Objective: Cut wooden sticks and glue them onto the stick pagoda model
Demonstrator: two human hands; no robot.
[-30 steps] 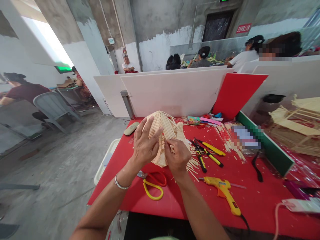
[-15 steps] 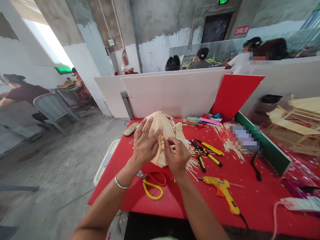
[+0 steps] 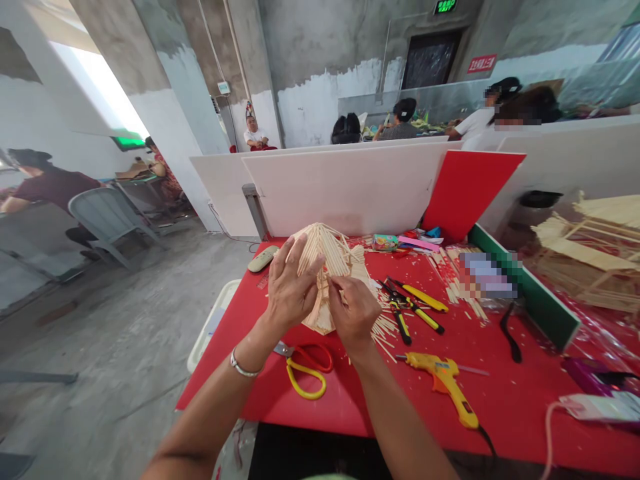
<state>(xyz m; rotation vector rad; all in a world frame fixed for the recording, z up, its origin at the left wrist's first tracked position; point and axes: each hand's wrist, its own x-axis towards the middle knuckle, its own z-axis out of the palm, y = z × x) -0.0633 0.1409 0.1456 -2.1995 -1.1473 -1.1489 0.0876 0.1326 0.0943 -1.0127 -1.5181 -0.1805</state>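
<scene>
My L hand [image 3: 293, 287] is unmoved, fingers spread against the model [image 3: 327, 243] on the red surface [image 3: 350, 410]; my R hand [image 3: 356, 310], looser a sec ago, now pinches by its near side, can't tell on what; prob. same spot, fine work.

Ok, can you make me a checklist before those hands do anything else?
1. Left hand at the stick model: ok, spread across its left side.
2. Right hand gripping a stick: cannot tell, its curled fingers hide it.
3. Glue gun out of both hands: ok, lying down.
4. Glue gun hot: cannot tell.
5. Loose sticks tidied: not ok, scattered.
6. Scissors put down: ok.
</scene>
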